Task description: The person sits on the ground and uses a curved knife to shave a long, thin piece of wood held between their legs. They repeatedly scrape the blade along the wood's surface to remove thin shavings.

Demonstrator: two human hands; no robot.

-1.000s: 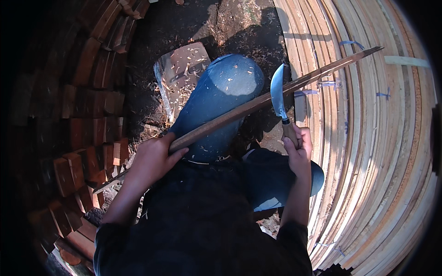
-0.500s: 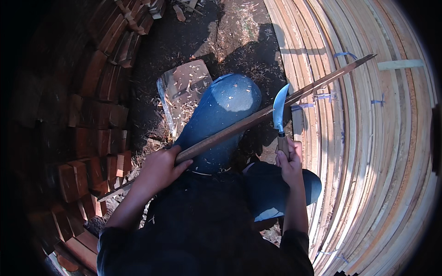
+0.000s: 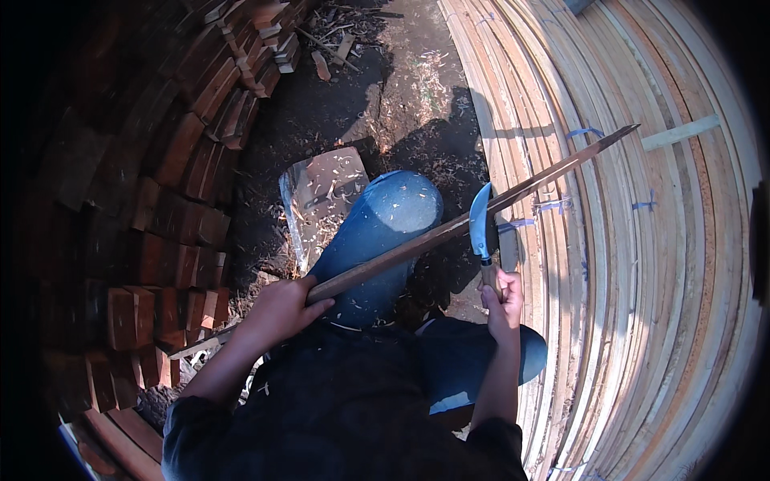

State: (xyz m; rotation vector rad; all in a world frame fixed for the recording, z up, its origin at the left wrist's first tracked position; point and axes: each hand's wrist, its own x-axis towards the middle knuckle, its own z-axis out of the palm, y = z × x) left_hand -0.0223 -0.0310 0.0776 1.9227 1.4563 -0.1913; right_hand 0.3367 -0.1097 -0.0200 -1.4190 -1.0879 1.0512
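Note:
A long, narrow wooden stick runs slantwise across my raised knee, from beside my left forearm up to the right over the stacked strips. My left hand is wrapped round its lower part, thumb along the top. In my right hand is a billhook-like knife with a curved, shiny blade and a wooden handle. The blade points upward and crosses the stick just right of my knee. Whether its edge bites into the wood, I cannot tell.
Long, pale wood strips, tied with blue bands, fill the right side. Short reddish wood blocks are stacked on the left. Beyond my knee a flat board lies on dark ground strewn with shavings.
The whole view has shifted, so my knee, hands, stick and knife sit lower in the picture and slightly left. Both grips stay the same, with the blade still across the stick.

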